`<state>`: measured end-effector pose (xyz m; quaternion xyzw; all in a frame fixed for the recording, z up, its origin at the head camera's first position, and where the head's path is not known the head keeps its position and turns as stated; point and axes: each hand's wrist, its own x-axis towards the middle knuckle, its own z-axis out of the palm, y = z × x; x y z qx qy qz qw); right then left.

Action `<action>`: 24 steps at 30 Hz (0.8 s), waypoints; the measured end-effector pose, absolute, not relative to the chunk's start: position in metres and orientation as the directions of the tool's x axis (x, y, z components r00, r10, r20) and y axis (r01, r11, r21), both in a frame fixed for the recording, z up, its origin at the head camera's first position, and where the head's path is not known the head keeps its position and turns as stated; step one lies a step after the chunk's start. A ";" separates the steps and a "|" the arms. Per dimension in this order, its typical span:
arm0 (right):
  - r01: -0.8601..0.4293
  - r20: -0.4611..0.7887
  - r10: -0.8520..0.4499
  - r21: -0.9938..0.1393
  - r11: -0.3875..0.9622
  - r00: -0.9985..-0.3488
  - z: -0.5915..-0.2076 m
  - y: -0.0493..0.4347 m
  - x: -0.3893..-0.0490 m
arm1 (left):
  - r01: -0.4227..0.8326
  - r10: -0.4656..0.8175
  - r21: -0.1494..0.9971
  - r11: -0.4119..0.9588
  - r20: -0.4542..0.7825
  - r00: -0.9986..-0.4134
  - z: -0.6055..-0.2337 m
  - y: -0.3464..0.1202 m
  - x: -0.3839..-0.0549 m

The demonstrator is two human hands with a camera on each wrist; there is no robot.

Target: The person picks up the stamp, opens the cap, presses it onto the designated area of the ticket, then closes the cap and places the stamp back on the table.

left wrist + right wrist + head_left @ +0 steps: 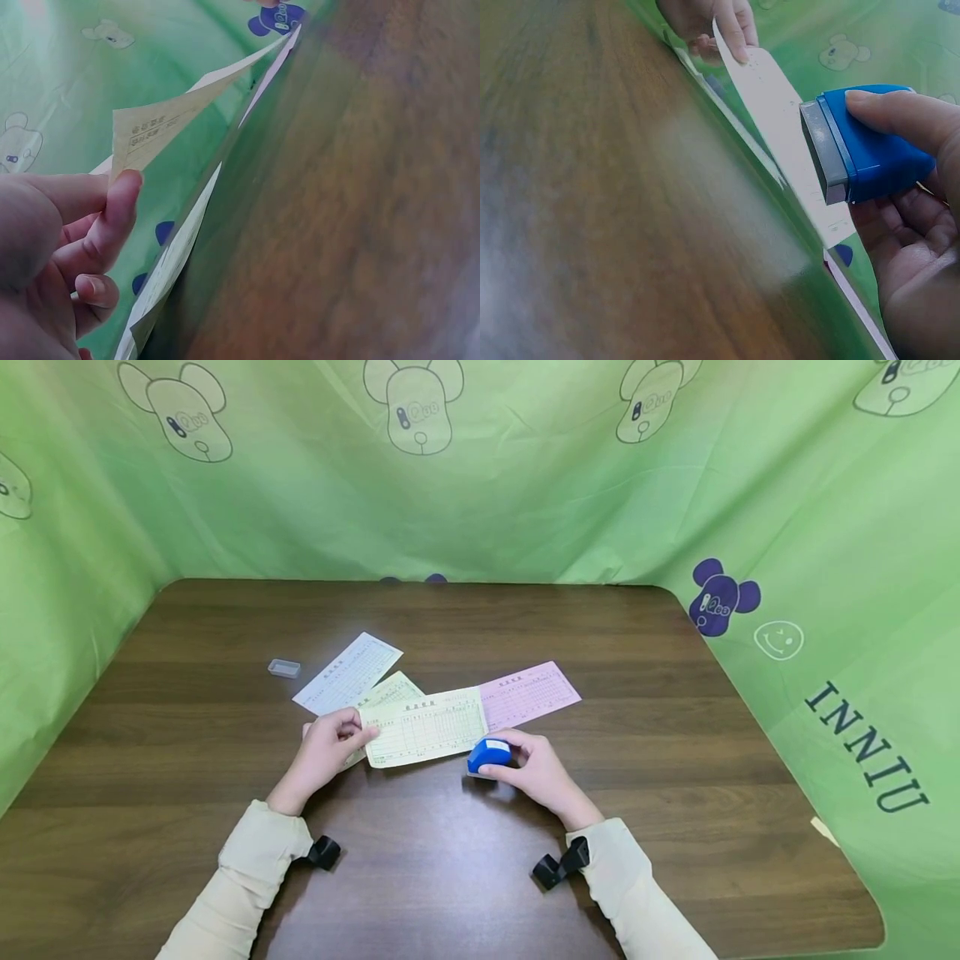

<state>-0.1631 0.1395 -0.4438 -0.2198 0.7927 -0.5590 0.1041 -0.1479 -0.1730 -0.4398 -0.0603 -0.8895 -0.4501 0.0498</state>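
Note:
My left hand [327, 752] pinches the left end of a pale green printed form [427, 727] between thumb and fingers. In the left wrist view that end of the form [154, 131] bends up above the table. My right hand [543, 772] grips a blue stamp [489, 756] by its sides, near the form's lower right corner. From the right wrist, the stamp [877, 146] shows its grey stamping end turned toward the table side. Under and behind the held form lie a second green form [393, 690] and a pink form [532, 693], both partly covered.
A light blue form [349, 672] lies at the back left, beside a small clear plastic cap [284, 668]. The brown wooden table [450, 885] runs back to a green printed curtain [517, 518]. Black wrist cameras are strapped at both sleeves.

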 end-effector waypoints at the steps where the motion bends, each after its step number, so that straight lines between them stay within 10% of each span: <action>1: -0.232 0.081 -0.465 -0.933 0.276 -0.882 -0.443 0.139 -0.163 | 0.151 0.058 0.800 0.580 0.144 -0.988 -0.440 -0.173 -0.148; 24: -0.212 0.059 -0.468 -0.936 0.280 -0.882 -0.438 0.139 -0.161 | 0.102 -0.048 0.900 0.425 0.135 -0.990 -0.434 -0.154 -0.166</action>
